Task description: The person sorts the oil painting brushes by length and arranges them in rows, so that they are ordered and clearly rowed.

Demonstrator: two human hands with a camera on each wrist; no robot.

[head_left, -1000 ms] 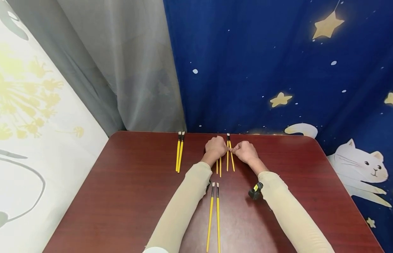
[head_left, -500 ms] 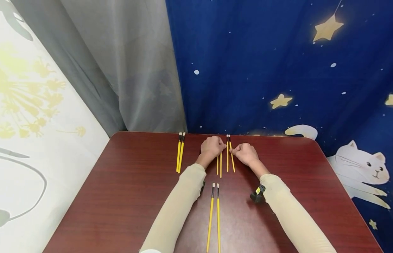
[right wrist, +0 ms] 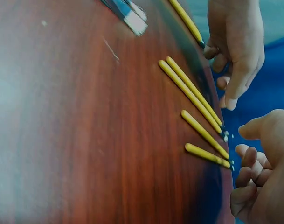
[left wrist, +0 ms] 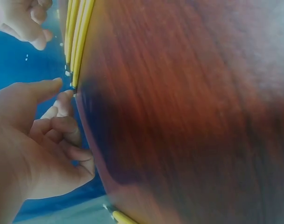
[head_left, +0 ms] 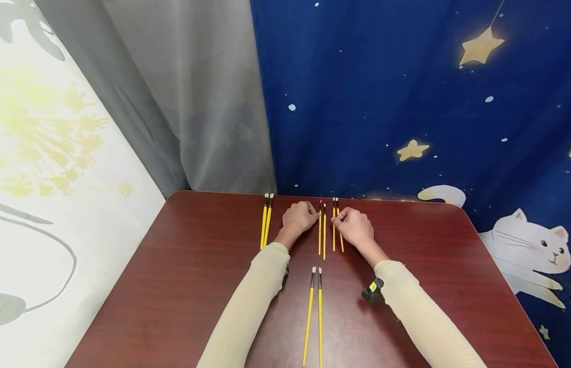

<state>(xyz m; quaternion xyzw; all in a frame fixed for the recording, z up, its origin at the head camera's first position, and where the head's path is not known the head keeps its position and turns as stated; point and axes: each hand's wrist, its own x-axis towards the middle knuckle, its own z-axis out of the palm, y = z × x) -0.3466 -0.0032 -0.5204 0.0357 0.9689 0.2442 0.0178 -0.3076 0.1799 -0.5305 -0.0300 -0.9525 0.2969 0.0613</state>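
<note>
In the head view my left hand hovers just left of a middle pair of yellow-handled paintbrushes. Its thumb and loosely curled fingers stand apart with nothing between them, as the left wrist view shows. My right hand is over the right pair of paintbrushes, partly covering one handle. In the right wrist view there is a gap between this hand's thumb and its bent fingers, and no brush is held. Both pairs lie bristles toward the far table edge.
Another pair of paintbrushes lies to the left, near the far edge of the dark red table. Closer to me lie two more paintbrushes, slightly spread. Curtains hang right behind the table.
My left hand has moved left, off the middle pair, which now shows along its length. The right hand has drawn slightly apart from it and stays by the right pair. The brushes look unmoved.
</note>
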